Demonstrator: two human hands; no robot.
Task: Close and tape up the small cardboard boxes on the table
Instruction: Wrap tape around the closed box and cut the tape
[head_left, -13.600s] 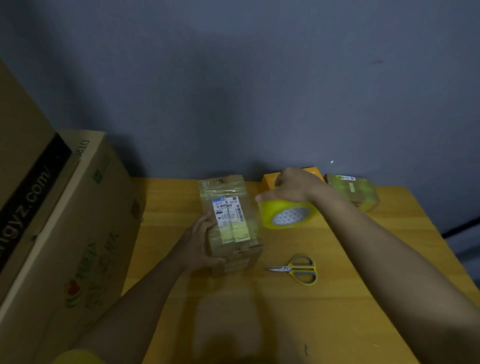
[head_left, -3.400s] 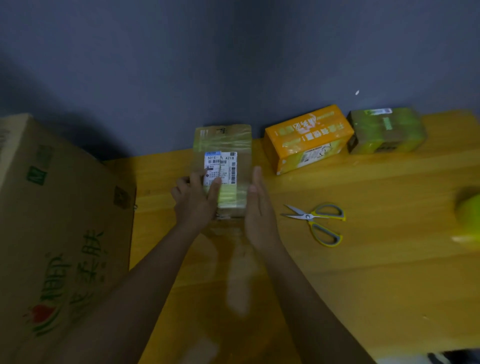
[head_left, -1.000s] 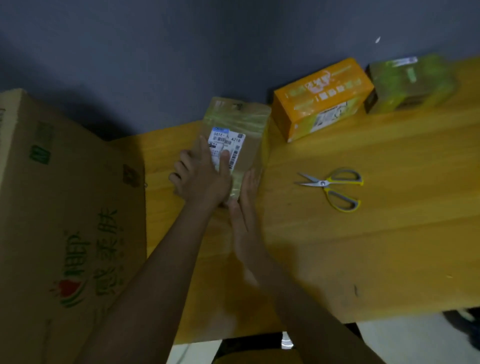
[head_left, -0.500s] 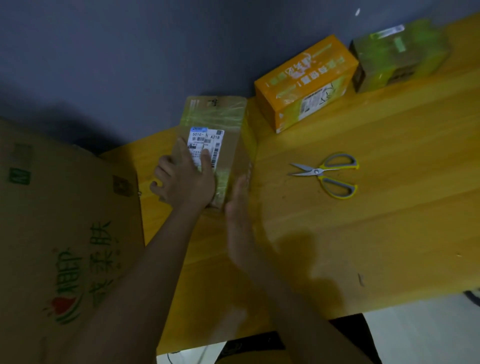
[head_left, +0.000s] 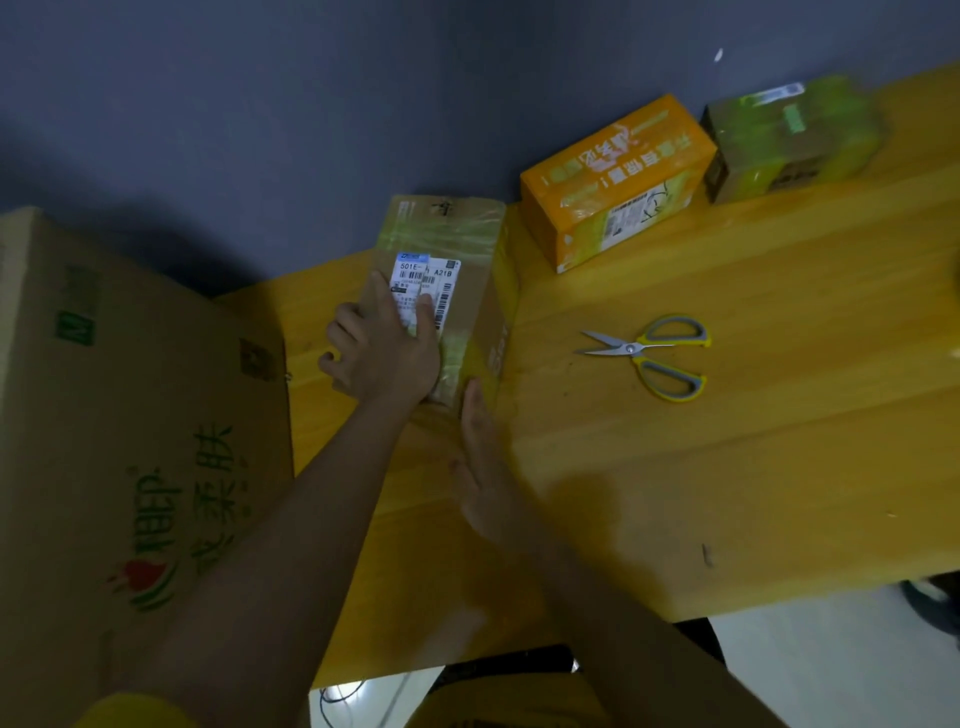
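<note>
- left hand (head_left: 384, 353) lies flat on the brown cardboard box (head_left: 457, 291), glossy tape over it
- right hand (head_left: 483, 467) is open, fingertips at its near end
- yellow-handled scissors (head_left: 654, 353) on the wood table (head_left: 727, 467)

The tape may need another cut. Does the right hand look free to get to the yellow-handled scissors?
Probably yes. The right hand lies flat and holds nothing, its fingertips against the brown labelled cardboard box; the yellow-handled scissors lie to its right, with only bare wooden table between them.
</note>
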